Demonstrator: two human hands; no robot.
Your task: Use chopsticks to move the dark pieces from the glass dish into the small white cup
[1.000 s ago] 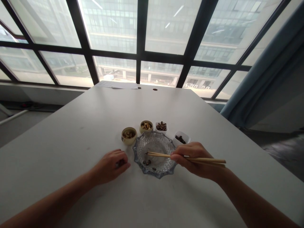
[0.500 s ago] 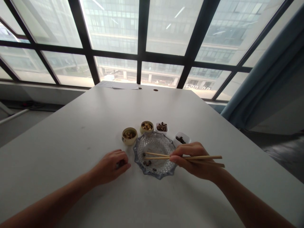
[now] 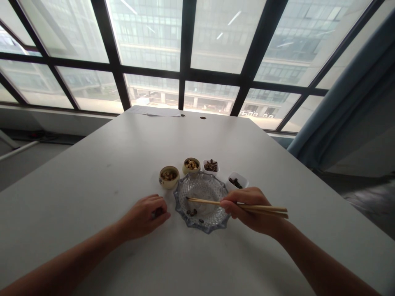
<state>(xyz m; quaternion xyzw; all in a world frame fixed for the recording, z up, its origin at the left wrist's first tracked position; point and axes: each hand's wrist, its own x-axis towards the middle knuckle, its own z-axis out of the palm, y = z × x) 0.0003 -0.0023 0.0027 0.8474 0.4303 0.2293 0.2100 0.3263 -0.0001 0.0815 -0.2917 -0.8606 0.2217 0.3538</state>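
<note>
My right hand (image 3: 249,207) holds a pair of wooden chopsticks (image 3: 206,201) over a scalloped clear glass dish (image 3: 210,227). The chopstick tips are together at a small dark seed (image 3: 187,198) on the dish's left side; whether it is lifted is too small to tell. Several more dark seeds (image 3: 193,212) lie lower in the dish. Left of the dish, my left hand (image 3: 148,213) rests on the table with its fingers loosely curled in, and I see nothing in it.
Behind the dish stand two cream bowls, one with brownish pieces (image 3: 169,176) and one with pale nuts (image 3: 191,165). Beside them are a white cup of brown pieces (image 3: 211,165) and a white cup of dark seeds (image 3: 237,181). Papers (image 3: 154,111) lie at the white table's far edge.
The chopstick tips, apart before, have closed together at the dark seed on the dish's left. My left hand stays in place.
</note>
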